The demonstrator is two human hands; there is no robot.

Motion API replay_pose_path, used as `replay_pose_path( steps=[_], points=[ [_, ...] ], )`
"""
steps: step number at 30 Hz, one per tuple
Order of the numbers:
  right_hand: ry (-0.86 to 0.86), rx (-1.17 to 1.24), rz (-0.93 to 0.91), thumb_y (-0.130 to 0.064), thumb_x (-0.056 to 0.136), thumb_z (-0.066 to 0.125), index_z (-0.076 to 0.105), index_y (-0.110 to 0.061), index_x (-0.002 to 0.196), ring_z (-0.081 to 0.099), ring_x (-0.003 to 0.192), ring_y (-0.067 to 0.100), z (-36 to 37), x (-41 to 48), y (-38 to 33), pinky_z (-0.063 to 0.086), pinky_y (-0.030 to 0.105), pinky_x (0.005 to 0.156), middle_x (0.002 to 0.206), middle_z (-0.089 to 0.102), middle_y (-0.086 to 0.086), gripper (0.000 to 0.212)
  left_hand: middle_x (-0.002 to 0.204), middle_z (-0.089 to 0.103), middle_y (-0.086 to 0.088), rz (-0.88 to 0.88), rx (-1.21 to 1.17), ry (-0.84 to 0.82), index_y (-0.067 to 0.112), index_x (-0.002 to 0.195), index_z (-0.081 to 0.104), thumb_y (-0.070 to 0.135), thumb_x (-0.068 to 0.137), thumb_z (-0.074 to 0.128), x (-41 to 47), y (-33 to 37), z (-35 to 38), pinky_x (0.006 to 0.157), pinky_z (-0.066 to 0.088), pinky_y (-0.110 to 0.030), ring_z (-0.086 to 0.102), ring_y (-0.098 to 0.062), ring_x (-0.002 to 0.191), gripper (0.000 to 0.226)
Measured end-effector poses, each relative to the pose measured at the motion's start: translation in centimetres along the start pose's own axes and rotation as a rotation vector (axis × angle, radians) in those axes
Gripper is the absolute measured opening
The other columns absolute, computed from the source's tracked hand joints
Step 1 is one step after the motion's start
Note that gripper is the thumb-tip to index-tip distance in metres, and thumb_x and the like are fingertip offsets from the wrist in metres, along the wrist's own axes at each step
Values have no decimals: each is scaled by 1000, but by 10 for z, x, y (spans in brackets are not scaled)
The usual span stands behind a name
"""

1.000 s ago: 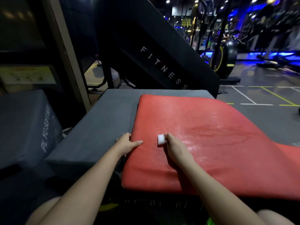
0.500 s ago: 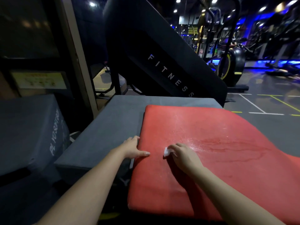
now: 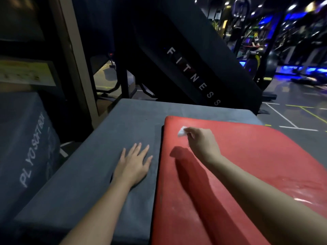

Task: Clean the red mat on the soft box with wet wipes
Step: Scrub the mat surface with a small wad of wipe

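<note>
Now the right grip (image 3: 203, 144) pinches a small crumpled white wet wipe (image 3: 182, 132) between thumb and curled fingertips, the wipe sticking out to the left of the knuckles. Under this grip lies the red mat (image 3: 247, 156), and the grip is over the mat's far left corner; the blur and the angle do not let me tell whether the wipe touches the surface. A dark shadow (image 3: 180, 152) of the grip falls on the mat just nearer the person than the wipe. Far to the right of the grip, close to the frame edge, a wet sheen (image 3: 304, 188) shows on the red surface. The left grip (image 3: 134, 165) is spread flat, palm down, fingers straight and apart, resting on the grey soft box (image 3: 99, 183) that carries the mat. The mat's left edge runs just to the right of this grip's thumb side, with a narrow strip of grey between them. Well to the left of the left grip sits a second grey box (image 3: 26, 147) printed with white letters. Beyond both grips a black slanted panel (image 3: 194, 68) reading FITNESS rises behind the soft box, and to the right of it is a gym floor (image 3: 292, 103) with painted lines.
</note>
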State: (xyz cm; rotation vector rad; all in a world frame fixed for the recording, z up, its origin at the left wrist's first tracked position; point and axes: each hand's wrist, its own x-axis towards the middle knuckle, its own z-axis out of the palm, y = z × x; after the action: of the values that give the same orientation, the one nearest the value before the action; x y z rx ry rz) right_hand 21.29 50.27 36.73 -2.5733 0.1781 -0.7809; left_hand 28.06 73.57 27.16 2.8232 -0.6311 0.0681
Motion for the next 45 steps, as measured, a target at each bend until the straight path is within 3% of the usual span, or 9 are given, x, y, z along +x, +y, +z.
replay_pose_path(
  steps=[5,9,12,20,23,27,34,39,45],
  points=[
    [-67,-203,-21,-8,83,51,72,-21,97,63,98,35,65,85,-3,39,33,68,104,71,7,28,171,11,6,21,24,36,40,161,19,65,87,-5,7,-6,8,128,1,-43,4,-9,157,82],
    [-195,-101,101,-17,79,48,76,-24,97,66,103,30,109,131,13,53,33,87,104,74,5,34,171,4,7,15,20,19,42,161,11,65,88,-7,9,-9,11,128,-1,-44,-3,-8,157,79],
    [-261,-89,113,-4,82,48,78,-22,99,65,108,23,126,129,17,46,24,93,108,74,1,38,171,-1,7,22,19,-3,42,162,5,64,87,-9,9,-10,10,127,-3,-45,-7,-8,156,79],
    [-354,-178,-70,-11,85,54,77,-29,102,65,110,21,112,97,25,51,30,96,113,72,-2,34,171,-2,5,26,26,6,41,162,4,63,86,-10,9,-8,9,127,-3,-47,-7,-10,157,81],
    [-350,-142,23,-13,82,57,78,-32,90,68,100,26,131,119,19,53,29,84,99,75,0,29,171,-6,7,21,25,11,43,161,2,64,84,-13,11,-8,10,127,-6,-45,-11,-8,156,82],
    [-326,-83,142,-16,84,66,79,-25,96,67,98,33,151,147,16,55,35,84,98,75,10,20,170,-7,10,10,9,20,46,160,3,66,87,-9,11,-9,12,126,-9,-42,-13,-4,155,76],
    [-413,-144,60,-9,74,51,78,-32,83,69,96,22,117,103,6,55,29,87,96,76,-3,37,171,-4,9,9,20,25,44,161,6,66,86,-10,11,-8,11,127,-6,-43,-10,-5,155,80],
    [-414,-224,-154,-15,87,51,75,-38,104,64,104,23,71,37,-7,51,28,88,113,70,-9,38,171,-4,10,4,9,35,43,161,5,65,83,-12,10,-5,10,127,-7,-42,-10,-5,156,83],
    [-368,-143,-125,0,74,48,76,-33,89,66,107,13,104,80,14,52,29,91,107,73,-14,46,170,-4,12,-2,-12,29,45,161,7,68,83,-10,9,-7,9,127,-6,-41,-9,-3,155,83]
  ],
)
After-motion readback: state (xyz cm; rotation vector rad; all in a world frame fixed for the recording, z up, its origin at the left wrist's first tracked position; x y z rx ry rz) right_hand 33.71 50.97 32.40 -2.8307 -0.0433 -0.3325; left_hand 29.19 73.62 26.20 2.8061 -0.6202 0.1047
